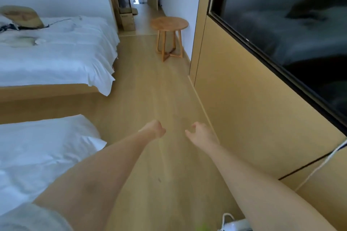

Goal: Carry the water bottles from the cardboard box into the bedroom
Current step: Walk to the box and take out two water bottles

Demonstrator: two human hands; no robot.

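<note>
- Our left hand (155,129) reaches forward over the wooden floor (150,90), fingers curled into a loose fist, holding nothing.
- Our right hand (201,133) is beside it, apart, fingers loosely bent and empty.
- On our left lie two beds with white bedding (56,52).
- On our right runs a wooden wall panel (244,99) with a dark glass pane (291,24).
- Ahead, a round wooden side table (169,23) stands by the wall.
- The cardboard boxes (127,19) sit stacked at the doorway beyond; we cannot make out any water bottles.
</note>
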